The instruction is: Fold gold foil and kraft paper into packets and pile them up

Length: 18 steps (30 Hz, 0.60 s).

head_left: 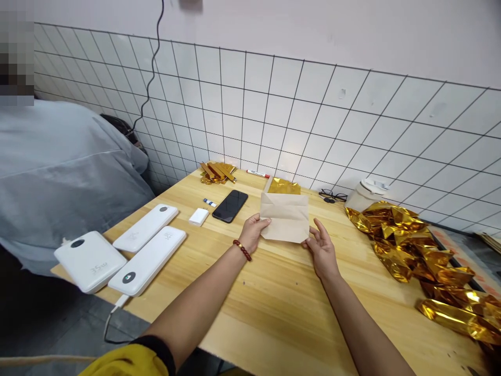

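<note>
A creased beige sheet of paper (285,216) is held up over the wooden table (258,297). My left hand (251,234), with a dark red bead bracelet on the wrist, pinches its left edge under the thumb. At the lower right corner, my right hand (323,253) has the paper between thumb and a finger, its other fingers raised. Just behind the sheet lies gold foil paper (285,186), partly covered by it. To the left of my hands rests a black phone (230,206).
Three white power banks (151,261) lie at the left, one with a cable. Near the phone are a white charger (198,216) and a small blue-white tube (209,202). Folded gold pieces (217,172), a marker (257,173), glasses (332,196) and gold foil shapes (407,240) line the table. A person (70,172) is at left.
</note>
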### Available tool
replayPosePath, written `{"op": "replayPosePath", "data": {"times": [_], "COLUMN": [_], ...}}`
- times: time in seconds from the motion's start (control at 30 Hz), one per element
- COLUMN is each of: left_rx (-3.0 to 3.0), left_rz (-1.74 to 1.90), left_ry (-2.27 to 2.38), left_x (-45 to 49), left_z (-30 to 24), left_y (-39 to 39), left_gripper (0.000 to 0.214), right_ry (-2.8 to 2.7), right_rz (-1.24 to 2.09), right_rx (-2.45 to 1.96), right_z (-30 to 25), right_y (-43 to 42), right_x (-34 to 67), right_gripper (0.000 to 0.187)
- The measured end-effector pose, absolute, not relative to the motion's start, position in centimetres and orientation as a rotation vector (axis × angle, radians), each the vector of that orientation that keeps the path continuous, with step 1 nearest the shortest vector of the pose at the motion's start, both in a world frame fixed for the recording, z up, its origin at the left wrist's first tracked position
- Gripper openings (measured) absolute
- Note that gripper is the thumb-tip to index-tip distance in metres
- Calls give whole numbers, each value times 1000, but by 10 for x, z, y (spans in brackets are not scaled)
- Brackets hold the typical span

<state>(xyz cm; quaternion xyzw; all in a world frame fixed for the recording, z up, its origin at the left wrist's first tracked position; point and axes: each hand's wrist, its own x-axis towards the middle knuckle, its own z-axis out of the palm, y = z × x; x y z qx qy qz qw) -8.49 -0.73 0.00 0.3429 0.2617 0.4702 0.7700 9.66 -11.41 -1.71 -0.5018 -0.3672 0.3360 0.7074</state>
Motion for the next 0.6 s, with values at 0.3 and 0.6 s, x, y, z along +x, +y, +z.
{"op": "replayPosePath", "data": {"times": [0.3,0.6], "left_rx": [812,821], "left_rz": [955,954], "left_ry": [570,533], "left_x": [-85,-85], "left_z": [-2,1], "left_y": [-9,-9], "left_gripper": [44,45], "right_ry": [-862,-926], "right_rz": [774,646], "right_rx": [-1093,-1088], "right_z": [-19,-14], "right_y": [-114,-114], "right_x": [94,92], "right_gripper": [63,64]}}
